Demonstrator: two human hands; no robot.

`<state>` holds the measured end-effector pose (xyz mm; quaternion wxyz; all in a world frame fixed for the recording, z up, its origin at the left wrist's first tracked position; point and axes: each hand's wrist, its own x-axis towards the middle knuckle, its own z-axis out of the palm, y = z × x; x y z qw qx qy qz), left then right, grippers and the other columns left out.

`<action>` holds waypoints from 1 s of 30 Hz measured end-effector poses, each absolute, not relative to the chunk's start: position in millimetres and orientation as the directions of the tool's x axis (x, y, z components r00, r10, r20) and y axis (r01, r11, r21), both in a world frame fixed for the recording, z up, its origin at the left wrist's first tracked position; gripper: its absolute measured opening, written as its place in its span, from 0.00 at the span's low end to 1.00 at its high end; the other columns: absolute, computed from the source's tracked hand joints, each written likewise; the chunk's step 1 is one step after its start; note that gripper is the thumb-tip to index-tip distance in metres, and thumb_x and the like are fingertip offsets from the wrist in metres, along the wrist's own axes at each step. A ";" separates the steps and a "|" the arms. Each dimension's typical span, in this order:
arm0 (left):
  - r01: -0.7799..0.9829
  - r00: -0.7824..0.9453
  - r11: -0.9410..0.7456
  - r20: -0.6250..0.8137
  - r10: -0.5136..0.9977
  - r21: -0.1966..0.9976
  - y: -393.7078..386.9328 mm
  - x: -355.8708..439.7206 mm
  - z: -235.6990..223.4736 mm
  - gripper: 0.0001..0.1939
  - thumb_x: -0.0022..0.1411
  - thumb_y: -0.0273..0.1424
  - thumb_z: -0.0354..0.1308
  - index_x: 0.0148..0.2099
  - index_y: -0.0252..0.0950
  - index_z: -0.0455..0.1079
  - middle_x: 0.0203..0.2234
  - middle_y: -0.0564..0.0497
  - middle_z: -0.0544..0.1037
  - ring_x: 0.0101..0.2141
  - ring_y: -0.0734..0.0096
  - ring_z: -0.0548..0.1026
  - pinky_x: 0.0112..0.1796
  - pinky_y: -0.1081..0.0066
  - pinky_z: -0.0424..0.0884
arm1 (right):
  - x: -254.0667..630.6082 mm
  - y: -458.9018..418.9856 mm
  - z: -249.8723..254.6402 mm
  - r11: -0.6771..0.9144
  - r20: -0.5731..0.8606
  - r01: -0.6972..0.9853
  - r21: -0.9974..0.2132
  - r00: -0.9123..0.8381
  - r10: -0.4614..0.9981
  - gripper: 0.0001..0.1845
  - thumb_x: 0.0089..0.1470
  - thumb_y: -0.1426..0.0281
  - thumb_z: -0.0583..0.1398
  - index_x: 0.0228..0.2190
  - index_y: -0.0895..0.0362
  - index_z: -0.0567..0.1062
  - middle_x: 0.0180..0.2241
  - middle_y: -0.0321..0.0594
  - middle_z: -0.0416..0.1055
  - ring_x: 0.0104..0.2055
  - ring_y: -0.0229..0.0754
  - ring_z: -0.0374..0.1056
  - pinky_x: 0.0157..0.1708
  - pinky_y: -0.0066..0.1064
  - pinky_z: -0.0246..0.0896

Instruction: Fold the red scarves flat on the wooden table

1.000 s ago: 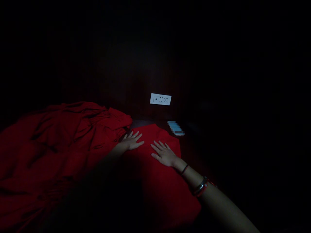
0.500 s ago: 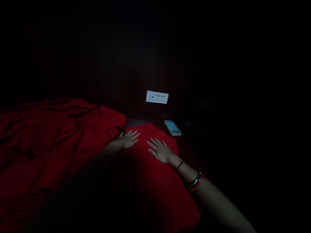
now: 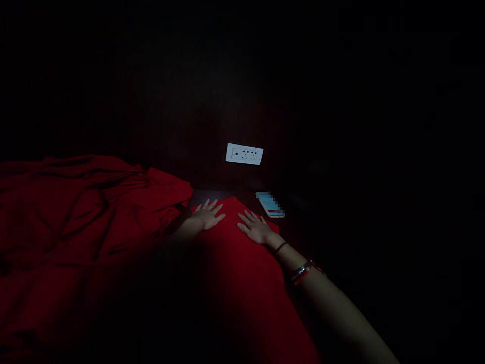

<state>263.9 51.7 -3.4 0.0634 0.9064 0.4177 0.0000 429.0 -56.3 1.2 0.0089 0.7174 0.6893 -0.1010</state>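
A red cloth point(image 3: 242, 273) lies smooth and flat in the middle, narrowing toward its far end. My left hand point(image 3: 207, 216) rests on its far left part, palm down with fingers spread. Flat on the same cloth, near its right edge, my right hand point(image 3: 256, 229) has its fingers stretched out. Neither hand grips anything. To the left the red fabric is heaped in loose folds point(image 3: 113, 197); deep shadow hides how it meets the smooth part. Bracelets circle my right wrist and forearm.
A phone point(image 3: 270, 204) with a lit, pixelated screen lies just beyond my right hand. Behind it, a white socket plate point(image 3: 244, 154) is fixed to a dark wall. Darkness hides the right side and the near left.
Both hands have slid slightly to the right over the cloth, my right one also a little farther away. The view has shifted slightly, and the phone and socket plate sit a bit lower.
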 end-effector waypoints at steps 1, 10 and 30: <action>0.782 0.622 -0.612 -0.084 0.778 0.121 55.8 263.9 -7.7 0.33 0.56 0.50 0.32 0.60 0.41 0.39 0.59 0.49 0.39 0.57 0.54 0.37 0.52 0.54 0.42 | 433.2 -57.3 -2.3 -0.060 -0.163 0.990 -0.132 0.038 0.986 0.35 0.51 0.49 0.32 0.56 0.50 0.41 0.59 0.37 0.31 0.60 0.46 0.26 0.54 0.47 0.25; 0.773 0.634 -0.626 -0.075 0.770 0.106 52.9 263.4 -5.5 0.34 0.55 0.51 0.31 0.60 0.40 0.37 0.59 0.49 0.35 0.57 0.56 0.35 0.53 0.54 0.37 | 424.6 -96.0 10.4 -0.067 -0.065 0.989 -0.132 0.059 0.996 0.36 0.50 0.48 0.32 0.57 0.52 0.40 0.59 0.36 0.29 0.59 0.45 0.22 0.54 0.46 0.21; 0.803 0.583 -0.596 0.193 0.789 0.011 -34.1 179.0 -13.5 0.27 0.59 0.44 0.34 0.58 0.39 0.49 0.57 0.47 0.48 0.56 0.60 0.45 0.52 0.55 0.46 | 388.3 -136.2 1.7 0.128 -0.044 0.982 -0.136 -0.135 0.990 0.34 0.51 0.49 0.34 0.56 0.50 0.43 0.59 0.38 0.35 0.60 0.47 0.30 0.54 0.48 0.27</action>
